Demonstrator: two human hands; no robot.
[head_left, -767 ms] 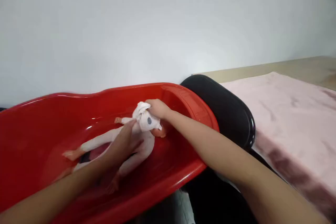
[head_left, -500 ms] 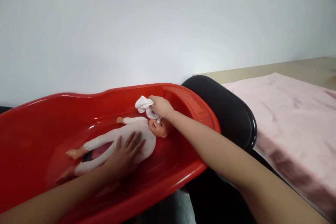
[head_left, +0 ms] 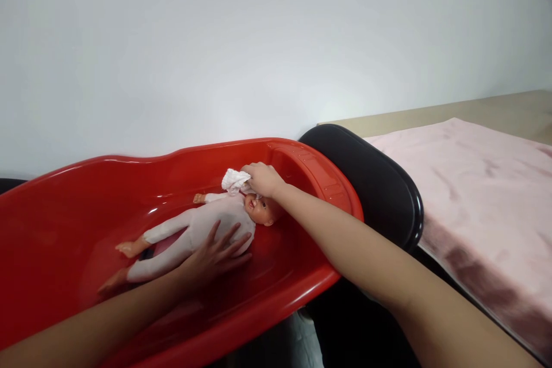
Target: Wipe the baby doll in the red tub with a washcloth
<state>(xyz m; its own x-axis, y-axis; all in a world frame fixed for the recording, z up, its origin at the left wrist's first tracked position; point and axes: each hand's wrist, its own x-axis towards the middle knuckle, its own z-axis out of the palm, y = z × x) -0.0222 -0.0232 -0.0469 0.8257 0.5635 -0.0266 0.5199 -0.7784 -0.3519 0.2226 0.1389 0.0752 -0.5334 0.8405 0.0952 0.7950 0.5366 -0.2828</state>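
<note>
A baby doll (head_left: 196,227) in a white long-sleeved suit lies on its back inside a red baby bathtub (head_left: 116,167), its head to the right and its bare feet to the left. My right hand (head_left: 265,179) is closed around a small white cloth (head_left: 235,180) beside the doll's face, and part of the cloth is at the cheek. The far side of the doll's head is hidden behind that hand. With fingers spread, my left hand (head_left: 222,256) rests along the near side of the doll's chest and covers its near arm.
Right of the tub stands a black padded seat or stool top (head_left: 366,178). Beyond it, a pink blanket (head_left: 478,195) covers a wooden-edged surface (head_left: 487,108). A pale wall (head_left: 259,46) rises behind the tub.
My right hand and the cloth have dropped slightly beside the doll's face. My left hand has slid a little right along the chest. The doll's legs have shifted slightly to the right.
</note>
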